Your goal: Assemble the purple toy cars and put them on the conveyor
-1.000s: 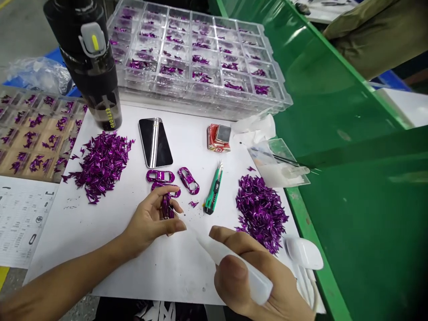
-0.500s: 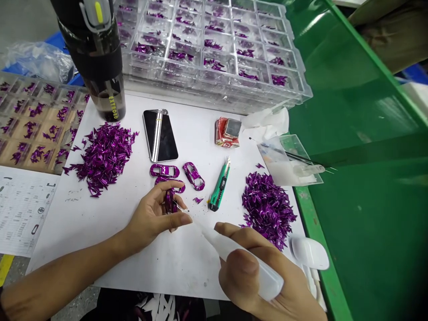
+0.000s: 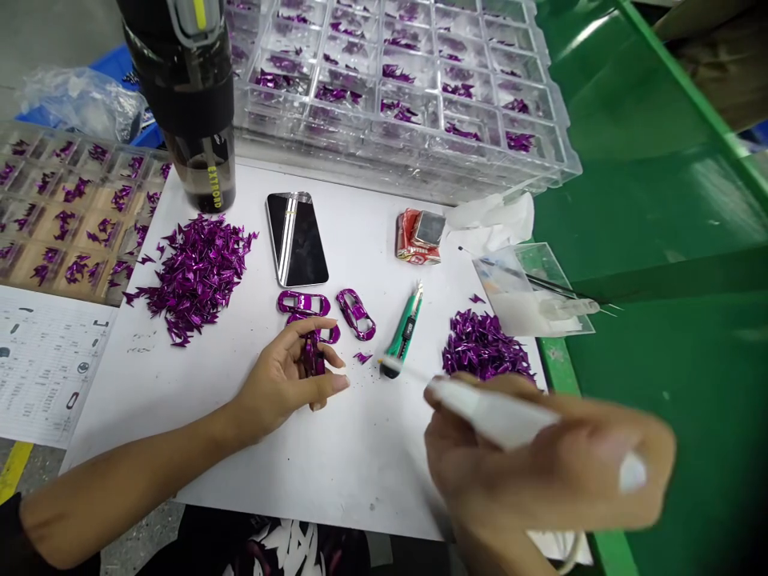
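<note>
I'm watching the left hand (image 3: 282, 380) curling around a purple car-shaped frame (image 3: 313, 358), just left of the green utility knife (image 3: 403, 330). The blurred right hand (image 3: 528, 456) is gripping a white tube (image 3: 492, 412) firmly, right of the knife. I'm judging that a careless sweep could scatter the purple foil pieces (image 3: 483, 346), while loose fingers could drop the frame.

A grey concrete floor (image 3: 54, 40) lay at ten o'clock with a blue crate (image 3: 114, 64) on it, a yellow floor stripe (image 3: 15, 468) ran at eight o'clock, and a glossy green panel (image 3: 654, 216) reflected overhead light at three o'clock.
</note>
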### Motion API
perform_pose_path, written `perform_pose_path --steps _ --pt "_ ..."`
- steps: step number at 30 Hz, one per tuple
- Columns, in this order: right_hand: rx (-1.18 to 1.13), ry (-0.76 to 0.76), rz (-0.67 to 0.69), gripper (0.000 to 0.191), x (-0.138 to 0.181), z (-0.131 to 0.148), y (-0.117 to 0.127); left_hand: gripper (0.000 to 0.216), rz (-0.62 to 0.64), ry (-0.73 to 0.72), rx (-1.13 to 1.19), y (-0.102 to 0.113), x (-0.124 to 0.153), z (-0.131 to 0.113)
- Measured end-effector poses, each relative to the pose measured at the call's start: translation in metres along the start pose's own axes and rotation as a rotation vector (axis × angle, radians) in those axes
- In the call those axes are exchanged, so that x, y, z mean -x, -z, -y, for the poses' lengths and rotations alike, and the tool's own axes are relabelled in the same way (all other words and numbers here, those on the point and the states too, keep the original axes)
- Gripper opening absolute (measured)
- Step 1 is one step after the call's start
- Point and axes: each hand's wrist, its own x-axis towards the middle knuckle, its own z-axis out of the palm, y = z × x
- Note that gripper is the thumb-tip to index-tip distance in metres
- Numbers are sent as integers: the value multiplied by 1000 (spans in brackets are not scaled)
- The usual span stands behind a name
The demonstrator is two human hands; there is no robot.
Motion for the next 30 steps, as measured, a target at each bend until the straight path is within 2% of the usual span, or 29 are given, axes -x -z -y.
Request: perform_pose_path --steps 2,3,5,8,11,13,15,18,20,24,30 --pt "-166 -47 -196 53 -33 3 -3 54 1 13 8 0 1 -1" --pt "-247 -67 -247 43 -51 2 -5 52 4 22 8 0 1 -2" --pt "-270 -82 -175 33 -84 -4 -13 51 10 35 -3 0 2 -5" --pt "-97 -41 35 27 -112 -18 -30 50 11 44 -39 -3 5 -8" --pt "3 -3 120 33 -115 -29 -34 50 -4 49 -67 -5 7 -9" --pt "65 40 152 36 -111 -34 -19 49 -1 56 -72 -5 8 -9" --pt "220 64 147 30 -108 -37 8 48 14 65 -73 -5 7 -8" --pt "643 -61 172 28 -107 -44 48 47 35 67 -81 -6 6 -7" --pt "837 -182 216 32 -106 -49 60 48 41 64 -95 -6 6 -6" --pt "938 -297 225 45 -108 -57 52 48 32 49 -139 -6 9 -4" --pt "1001 -327 303 41 -127 -62 38 48 23 22 -145 -7 11 -4"
